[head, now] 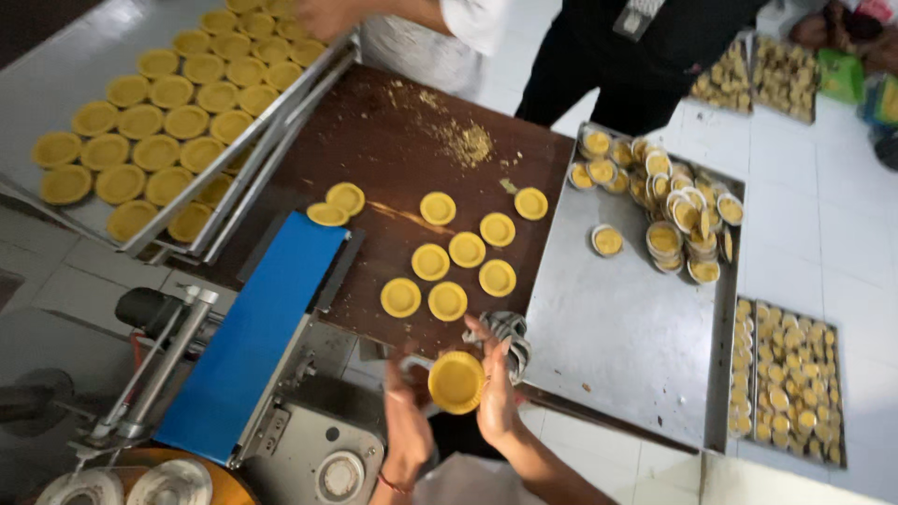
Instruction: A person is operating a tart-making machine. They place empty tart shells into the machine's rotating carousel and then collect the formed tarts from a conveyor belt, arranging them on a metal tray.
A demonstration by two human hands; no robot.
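Tart shell [456, 382] grasped in both hands' grip (left [409, 411], right [496, 388]); loose shells [447, 300] dot the wooden table [374, 140] ahead.

We see a dark brown wooden table [374, 140] carrying loose yellow pastry shells [449, 266] scattered across its middle, with a patch of crumbs [465, 142] toward the far edge. At its right lies a large metal tray [617, 327], bare near us, with filled tins [678, 210] heaped at its far end. At the far left rests another tray [56, 75] lined with rows of shells.
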